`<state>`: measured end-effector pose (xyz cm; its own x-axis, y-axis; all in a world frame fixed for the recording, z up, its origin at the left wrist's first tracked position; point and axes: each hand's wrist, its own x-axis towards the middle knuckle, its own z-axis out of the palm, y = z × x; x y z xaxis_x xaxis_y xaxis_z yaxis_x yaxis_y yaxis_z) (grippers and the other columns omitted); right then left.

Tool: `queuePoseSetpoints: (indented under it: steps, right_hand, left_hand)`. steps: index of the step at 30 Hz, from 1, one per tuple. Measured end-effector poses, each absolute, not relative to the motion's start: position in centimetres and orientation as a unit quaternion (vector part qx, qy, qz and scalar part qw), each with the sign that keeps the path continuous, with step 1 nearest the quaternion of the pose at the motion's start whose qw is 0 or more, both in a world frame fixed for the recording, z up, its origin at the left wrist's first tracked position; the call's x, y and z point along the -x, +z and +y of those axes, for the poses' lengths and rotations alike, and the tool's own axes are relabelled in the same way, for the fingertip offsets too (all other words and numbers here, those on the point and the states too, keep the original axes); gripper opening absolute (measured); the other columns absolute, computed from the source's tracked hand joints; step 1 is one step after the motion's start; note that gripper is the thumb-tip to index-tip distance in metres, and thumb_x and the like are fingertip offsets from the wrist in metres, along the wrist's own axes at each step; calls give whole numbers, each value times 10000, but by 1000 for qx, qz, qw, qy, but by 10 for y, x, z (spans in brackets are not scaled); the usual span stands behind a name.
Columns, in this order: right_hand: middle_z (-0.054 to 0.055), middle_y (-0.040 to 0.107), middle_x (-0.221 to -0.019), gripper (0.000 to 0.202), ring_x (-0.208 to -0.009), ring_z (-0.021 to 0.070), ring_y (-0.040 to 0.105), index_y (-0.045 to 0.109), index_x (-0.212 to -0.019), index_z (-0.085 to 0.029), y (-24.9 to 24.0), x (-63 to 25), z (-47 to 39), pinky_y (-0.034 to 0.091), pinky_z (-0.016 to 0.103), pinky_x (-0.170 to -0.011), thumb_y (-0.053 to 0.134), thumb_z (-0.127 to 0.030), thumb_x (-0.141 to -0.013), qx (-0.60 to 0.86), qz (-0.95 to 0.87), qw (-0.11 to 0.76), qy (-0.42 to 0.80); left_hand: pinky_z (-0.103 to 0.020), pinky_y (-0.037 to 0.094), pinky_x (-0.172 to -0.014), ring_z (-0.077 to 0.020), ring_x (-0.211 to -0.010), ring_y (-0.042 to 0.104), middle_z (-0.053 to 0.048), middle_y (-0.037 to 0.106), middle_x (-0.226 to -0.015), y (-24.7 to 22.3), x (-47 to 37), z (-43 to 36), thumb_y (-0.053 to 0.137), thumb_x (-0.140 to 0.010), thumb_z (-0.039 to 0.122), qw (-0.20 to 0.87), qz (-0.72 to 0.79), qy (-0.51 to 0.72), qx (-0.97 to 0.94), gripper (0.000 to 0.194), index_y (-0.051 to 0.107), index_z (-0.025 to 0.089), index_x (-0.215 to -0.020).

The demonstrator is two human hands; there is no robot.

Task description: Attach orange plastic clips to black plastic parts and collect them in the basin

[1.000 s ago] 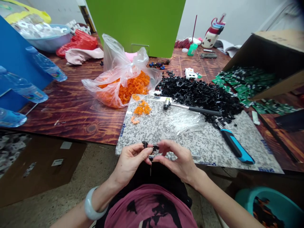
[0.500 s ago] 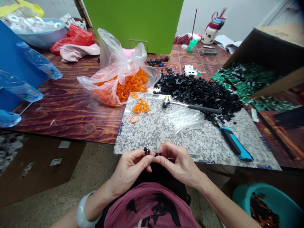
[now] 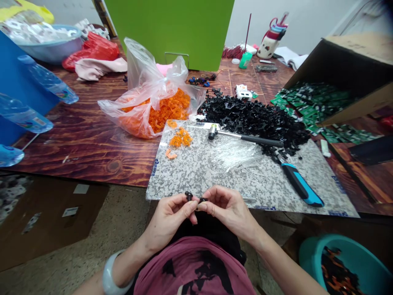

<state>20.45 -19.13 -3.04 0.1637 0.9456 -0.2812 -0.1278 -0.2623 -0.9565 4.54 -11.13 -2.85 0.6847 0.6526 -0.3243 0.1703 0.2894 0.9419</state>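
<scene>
1. Left hand point(image 3: 172, 217): thumb and fingers clamped on a small black part point(image 3: 188, 196), near the front edge of the slab point(image 3: 199, 176).
2. Right hand point(image 3: 230, 209): fingertips pinched on a dark bit point(image 3: 202, 200) beside it; I can't tell if they're joined.
3. Beyond them, the hammer point(image 3: 245, 137) touches the black heap point(image 3: 245, 114).

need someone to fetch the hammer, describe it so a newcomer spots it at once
Find the speckled grey board on the wooden table. Toward its far side, beside the heap of black parts, lies the hammer. Its silver and black handle shows no blue, unlike the blue-trimmed tool to its right.
</scene>
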Motion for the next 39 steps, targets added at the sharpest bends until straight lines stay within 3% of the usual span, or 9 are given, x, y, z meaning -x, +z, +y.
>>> queuePoseSetpoints:
  steps: [12,21,31,34,39]
  right_hand:
    - [-18,608,-688,220,-580,74,515,621,-879,-165,-40,-204,-189,408,194,-547,698,-338,-768,564,-353,521,534]
    - [17,662,-783,247,-653,103,572,620,-916,-171,-44,-208,-190,460,224,-612,687,-363,-777,560,-355,518,540]
    - [24,661,-777,223,-662,110,591,622,-922,-167,-41,-211,-187,490,231,-624,654,-355,-808,565,-384,509,524]
    - [41,659,-838,212,-687,124,601,625,-981,-178,-43,-211,-187,504,248,-634,626,-329,-833,595,-441,496,454]
    - [70,618,-951,212,-755,148,597,621,-1049,-199,-45,-207,-186,523,286,-688,618,-203,-837,632,-583,480,174]
  left_hand:
    - [-215,462,-675,-114,-623,596,-3,686,-637,-37,-42,-113,626,-821,334,754,373,169,-514,225,700,138,-904]
    - [-244,482,-675,-147,-639,635,-56,717,-675,-34,-44,-113,607,-820,412,762,368,170,-504,322,709,114,-752]
    - [-223,492,-650,-124,-599,645,-42,730,-657,-40,-48,-114,659,-790,400,809,369,180,-420,292,738,124,-847]
    - [-204,489,-662,-113,-609,646,-24,732,-656,-40,-49,-115,647,-808,379,784,385,197,-445,271,744,142,-894]
    - [-228,506,-723,-140,-674,673,-22,749,-687,-41,-50,-116,615,-838,345,724,420,247,-488,250,743,147,-922]
